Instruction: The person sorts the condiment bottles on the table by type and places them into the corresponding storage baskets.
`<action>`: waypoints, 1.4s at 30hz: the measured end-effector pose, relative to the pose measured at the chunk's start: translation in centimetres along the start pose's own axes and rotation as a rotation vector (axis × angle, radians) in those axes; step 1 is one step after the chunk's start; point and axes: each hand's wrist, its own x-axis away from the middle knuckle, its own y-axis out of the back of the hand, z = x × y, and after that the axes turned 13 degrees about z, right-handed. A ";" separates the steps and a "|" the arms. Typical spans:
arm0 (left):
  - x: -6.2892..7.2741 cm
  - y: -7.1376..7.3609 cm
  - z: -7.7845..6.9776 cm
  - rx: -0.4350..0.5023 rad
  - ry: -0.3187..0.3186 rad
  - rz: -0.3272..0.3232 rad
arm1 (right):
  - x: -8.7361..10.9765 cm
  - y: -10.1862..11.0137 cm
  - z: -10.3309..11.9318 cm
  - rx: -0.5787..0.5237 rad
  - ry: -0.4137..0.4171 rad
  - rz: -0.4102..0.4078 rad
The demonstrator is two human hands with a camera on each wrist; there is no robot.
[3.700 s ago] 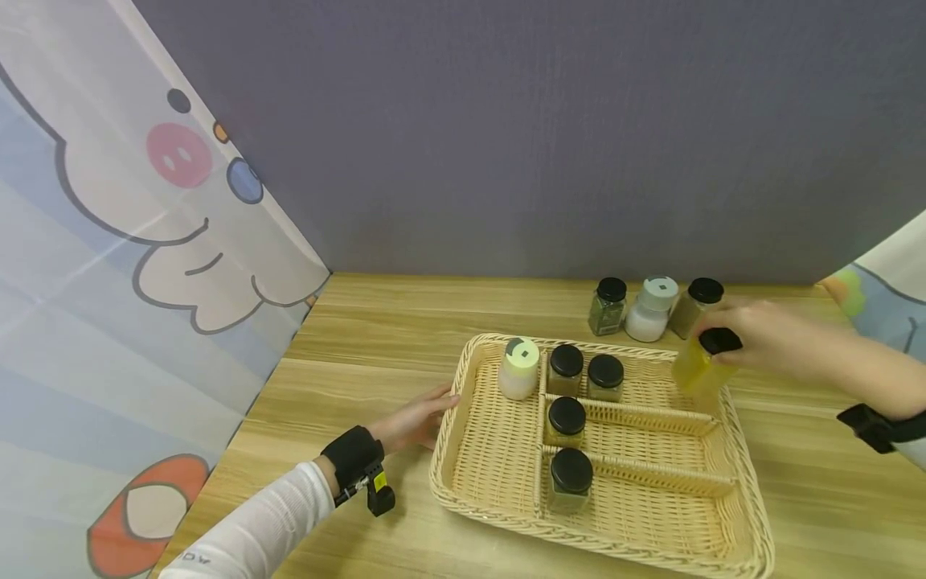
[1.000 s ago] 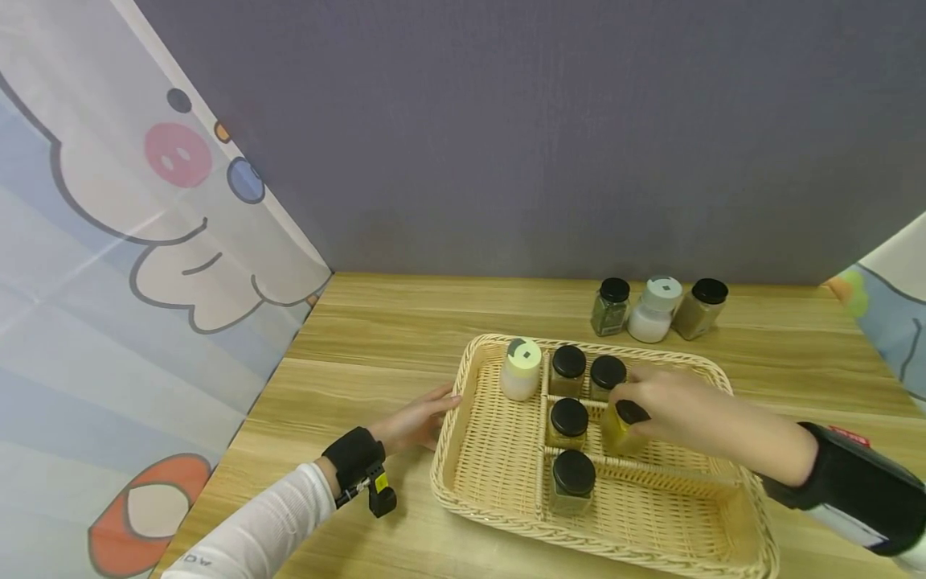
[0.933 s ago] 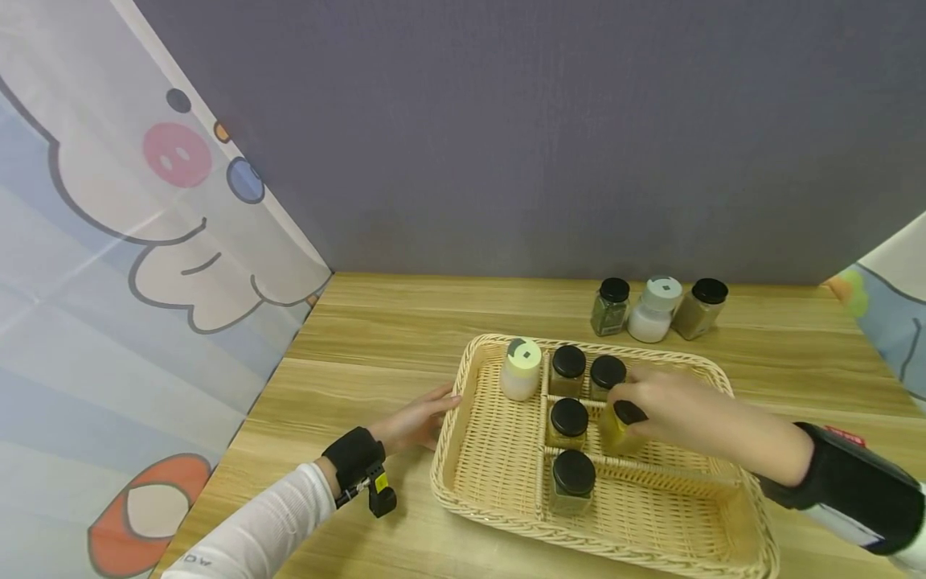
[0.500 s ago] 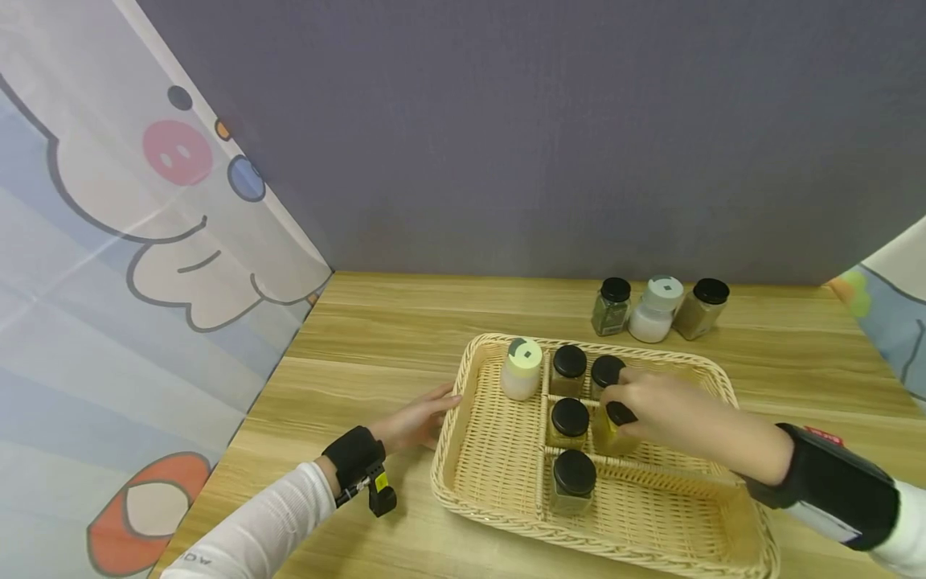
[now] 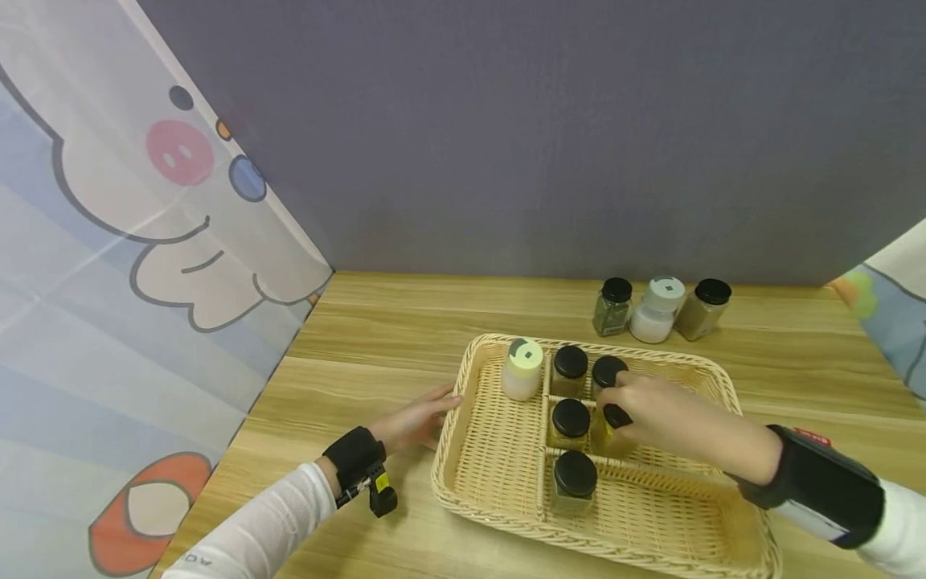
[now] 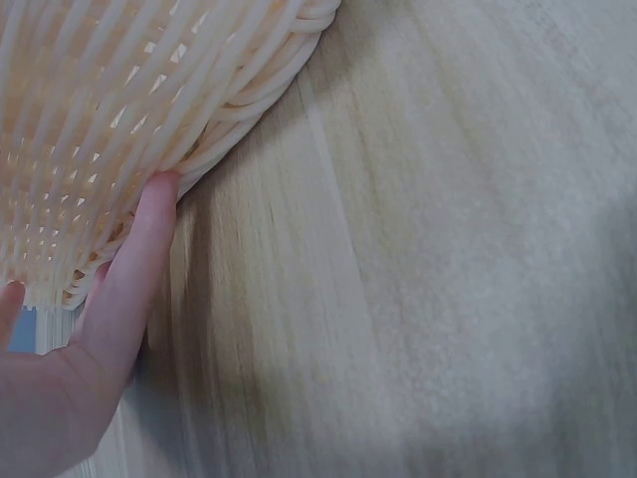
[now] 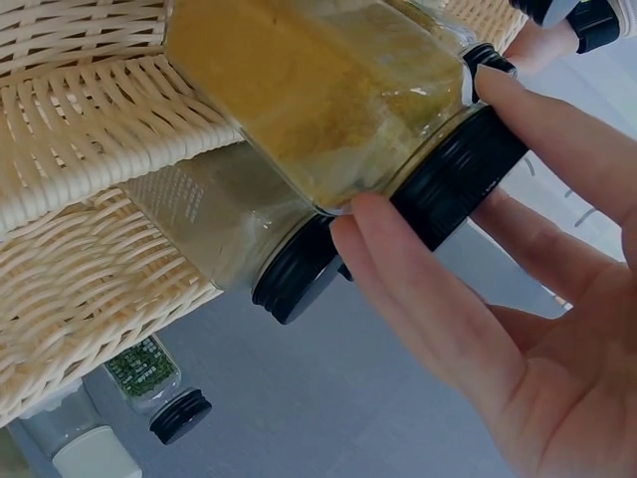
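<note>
In the head view, my right hand (image 5: pixel 654 410) reaches into the divided wicker basket (image 5: pixel 499 458). Its thumb and fingers pinch a spice jar of yellow powder (image 7: pixel 309 90) around the black lid and shoulder. That jar stands in the middle right compartment, beside another black-lidded yellow jar (image 5: pixel 570 422). My left hand (image 5: pixel 414 420) rests against the basket's left outer wall, its visible fingers fairly straight in the left wrist view. Two black-lidded jars, a left one (image 5: pixel 570 370) and a right one (image 5: pixel 609 374), fill part of the back compartment.
A greenish jar (image 5: pixel 574 482) stands in the front right compartment. The long left compartment holds a white shaker with a yellow-green lid (image 5: pixel 522 370). Behind the basket are a green herb jar (image 5: pixel 612 310), a white shaker (image 5: pixel 655 312) and a brownish jar (image 5: pixel 702 312), near the grey panel (image 5: pixel 542 161).
My right hand has brought the yellow jar from above the basket's back right side into the middle compartment, then slid it left towards its neighbour. The left hand has stayed put.
</note>
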 end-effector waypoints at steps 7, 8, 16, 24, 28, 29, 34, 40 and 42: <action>0.0 0.0 0.0 -0.001 -0.005 0.003 | -0.3 -0.4 0.0 0.002 0.006 0.004; 0.0 0.0 0.0 -0.002 -0.007 0.006 | -0.3 -0.4 0.0 0.001 0.009 0.007; 0.0 0.1 0.1 -0.002 -0.007 0.013 | -0.6 -0.8 -0.2 0.004 0.015 0.002; 0.0 0.1 0.1 0.004 -0.005 0.012 | -0.7 -1.1 0.0 0.012 -0.007 0.013; 0.0 0.0 0.1 0.004 -0.004 0.010 | -0.8 -1.2 0.0 0.024 -0.014 0.008; 0.0 0.0 0.1 0.003 -0.004 0.009 | -0.8 -1.3 0.0 0.026 -0.013 0.005; 0.0 0.0 0.1 -0.001 -0.005 0.011 | -0.9 -1.4 0.1 0.025 -0.011 0.006; 0.0 0.0 0.0 0.000 -0.005 0.009 | -1.0 -1.6 0.2 0.017 -0.033 0.029; 0.0 0.0 0.0 0.001 -0.005 0.008 | -1.0 -1.6 0.3 0.015 -0.047 0.035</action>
